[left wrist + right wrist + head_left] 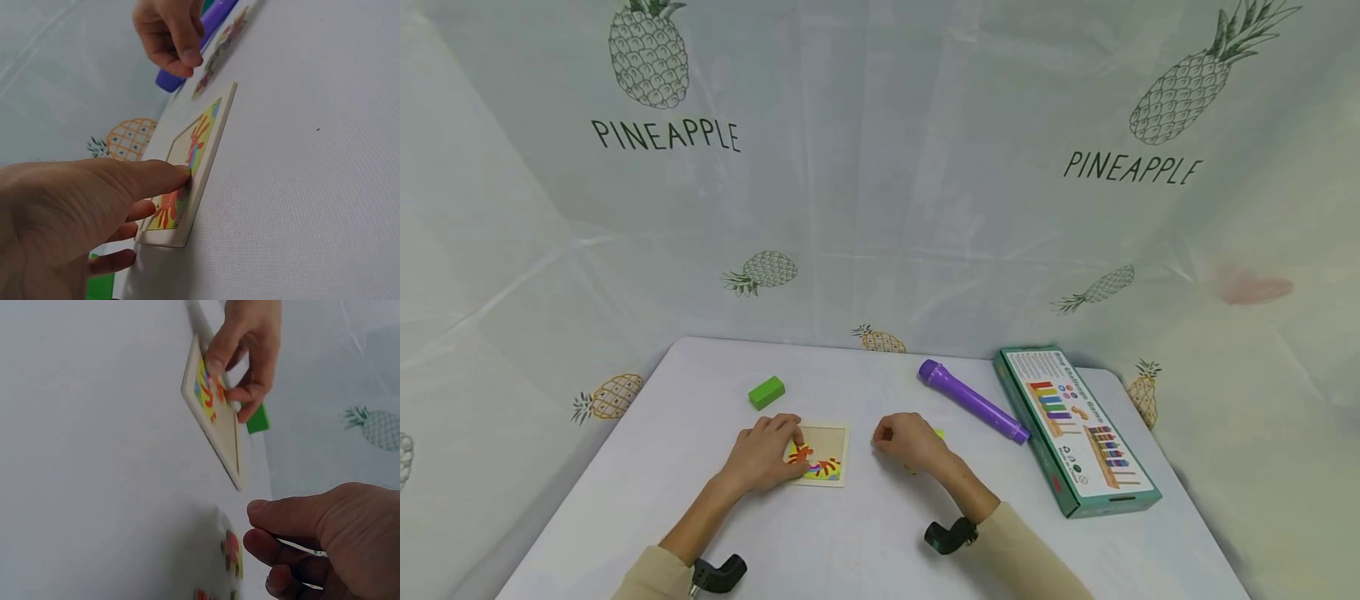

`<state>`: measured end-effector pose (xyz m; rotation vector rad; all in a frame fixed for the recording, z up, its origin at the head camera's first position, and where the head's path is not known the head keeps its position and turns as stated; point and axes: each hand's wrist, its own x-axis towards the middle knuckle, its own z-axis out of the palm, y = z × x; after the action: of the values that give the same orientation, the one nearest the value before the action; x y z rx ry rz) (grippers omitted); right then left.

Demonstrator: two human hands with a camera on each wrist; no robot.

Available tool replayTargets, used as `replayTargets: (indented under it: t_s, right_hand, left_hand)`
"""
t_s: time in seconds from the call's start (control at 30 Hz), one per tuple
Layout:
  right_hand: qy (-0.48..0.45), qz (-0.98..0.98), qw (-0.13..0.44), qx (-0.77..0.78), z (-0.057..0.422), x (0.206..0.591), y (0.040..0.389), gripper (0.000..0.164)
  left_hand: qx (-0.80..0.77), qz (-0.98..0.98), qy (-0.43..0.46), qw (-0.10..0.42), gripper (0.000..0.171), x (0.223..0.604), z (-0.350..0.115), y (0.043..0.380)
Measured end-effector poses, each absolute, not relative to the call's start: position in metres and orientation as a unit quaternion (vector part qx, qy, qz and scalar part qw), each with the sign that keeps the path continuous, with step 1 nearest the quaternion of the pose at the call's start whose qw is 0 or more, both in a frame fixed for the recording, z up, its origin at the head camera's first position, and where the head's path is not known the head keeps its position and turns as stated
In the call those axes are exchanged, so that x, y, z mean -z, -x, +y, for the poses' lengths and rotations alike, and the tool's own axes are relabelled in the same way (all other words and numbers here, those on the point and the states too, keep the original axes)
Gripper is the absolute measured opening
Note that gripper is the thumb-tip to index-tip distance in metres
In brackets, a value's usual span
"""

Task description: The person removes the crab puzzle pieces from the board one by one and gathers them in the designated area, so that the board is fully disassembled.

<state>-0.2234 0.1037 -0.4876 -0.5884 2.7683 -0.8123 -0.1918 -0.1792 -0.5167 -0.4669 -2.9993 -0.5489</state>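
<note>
A shallow wooden puzzle board [837, 433] lies on the table, with bright yellow and orange jigsaw pieces [826, 469] along its near side. My left hand [765, 454] rests over the board's left part. Its thumb presses on the pieces and its index fingertip touches them too, as the right wrist view shows. To the right of the board, my right hand [913, 442] hovers above the table, fingers loosely bent and nothing visible between thumb and index finger. Below it lie loose colourful pieces [232, 550], mostly hidden by the hand in the head view.
Behind my left hand sits a green block [767, 392]. A purple tube [973, 402] lies slantwise at the back right, its lower end close to a green-edged game box [1082, 425]. A pineapple-print curtain [880, 208] hangs behind the table.
</note>
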Motion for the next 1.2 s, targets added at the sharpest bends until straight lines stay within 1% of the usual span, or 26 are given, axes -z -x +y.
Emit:
replayTargets:
  t_s: [0.23,0.4,0.5,0.63,1.0,1.2]
  right_hand:
    - [0.227,0.927,0.106,0.280,0.075,0.492,0.226,0.006]
    - [0.244,0.920,0.113,0.283,0.056,0.495,0.227,0.006]
    - [0.252,0.917,0.115,0.286,0.048,0.497,0.226,0.012]
    - [0.262,0.914,0.118,0.285,0.040,0.499,0.225,0.021]
    - [0.280,0.914,0.128,0.263,0.023,0.497,0.221,0.030]
    - [0.287,0.913,0.135,0.256,0.018,0.497,0.219,0.033]
  left_hand:
    - [0.188,-0.972,0.139,0.018,0.038,0.517,-0.179,0.191]
    - [0.189,-0.972,0.140,0.018,0.057,0.516,-0.178,0.191]
    - [0.185,-0.972,0.144,0.015,0.065,0.515,-0.179,0.190]
    - [0.174,-0.973,0.149,0.013,0.068,0.515,-0.181,0.190]
    - [0.160,-0.973,0.163,0.023,0.072,0.518,-0.186,0.192]
    - [0.161,-0.971,0.174,0.003,0.073,0.515,-0.189,0.192]
